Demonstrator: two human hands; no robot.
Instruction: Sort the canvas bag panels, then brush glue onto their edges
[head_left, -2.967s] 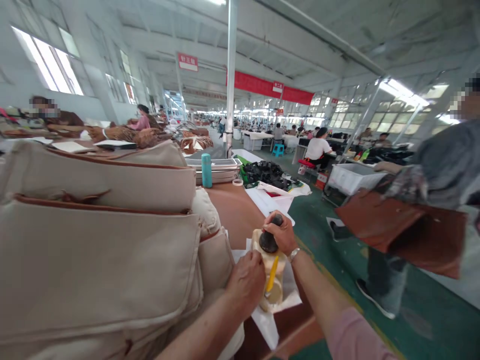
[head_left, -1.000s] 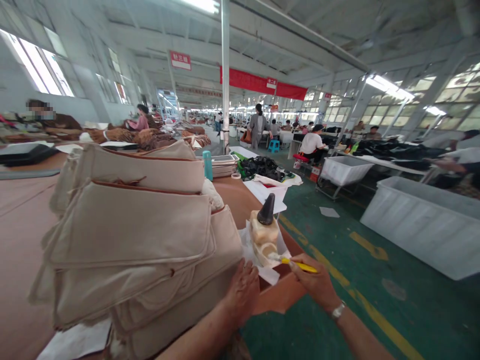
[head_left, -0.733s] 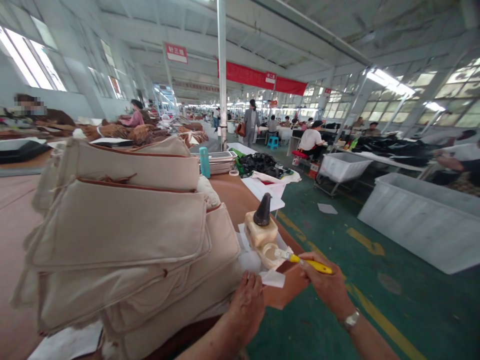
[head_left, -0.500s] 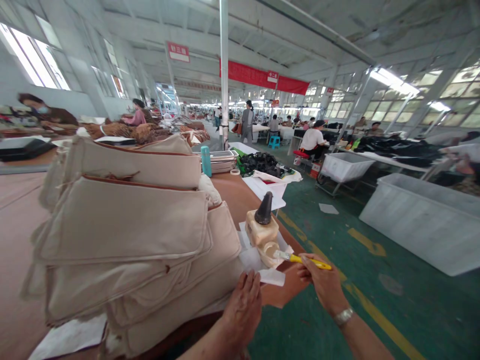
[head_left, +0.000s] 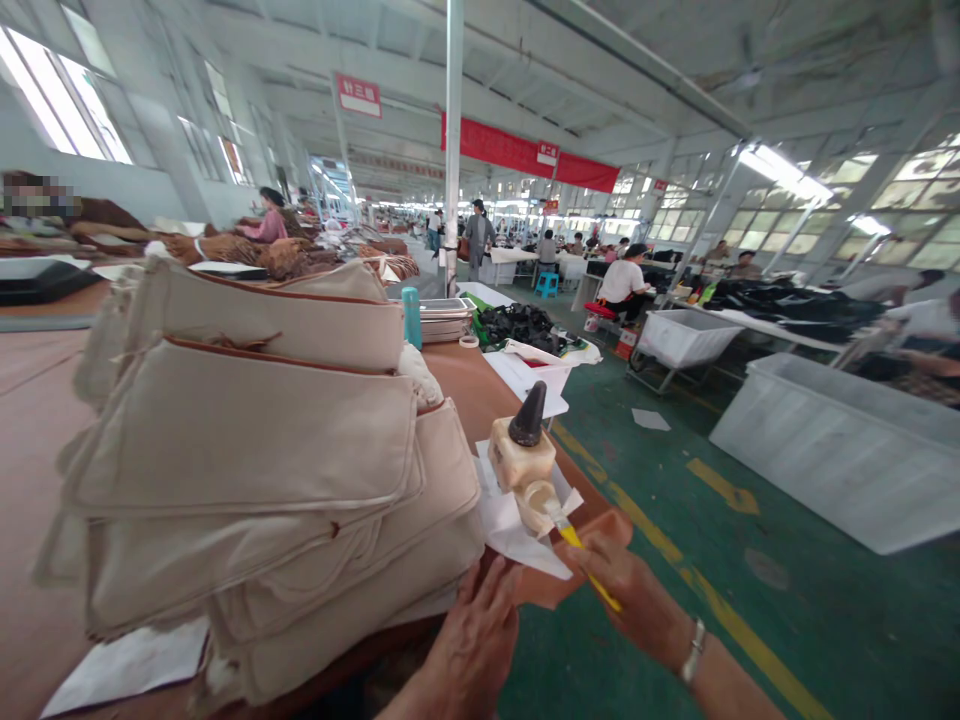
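A yellow-handled brush (head_left: 591, 572) is in my right hand (head_left: 626, 585), its bristles down in the mouth of a small pale pot (head_left: 537, 502). Right behind the pot stands a cream square bottle (head_left: 519, 455) with a black cone top. White paper (head_left: 517, 535) lies beneath and in front of them. My left hand (head_left: 480, 620) rests flat at the table's edge with its fingers stretched out, nothing in it, beside a tall pile of beige fabric bags (head_left: 255, 430).
Behind the pile stand a turquoise bottle (head_left: 412, 318) and stacked trays (head_left: 446, 322). Black straps (head_left: 521, 328) lie farther back. Large white bins (head_left: 847, 450) stand on the green floor at right. Several people are seated at tables; one person (head_left: 478, 238) stands in the aisle.
My right hand has moved down and left, tilting the brush more steeply, with its bristles now in the pot's mouth. My left hand has shifted slightly down. The white paper has changed shape.
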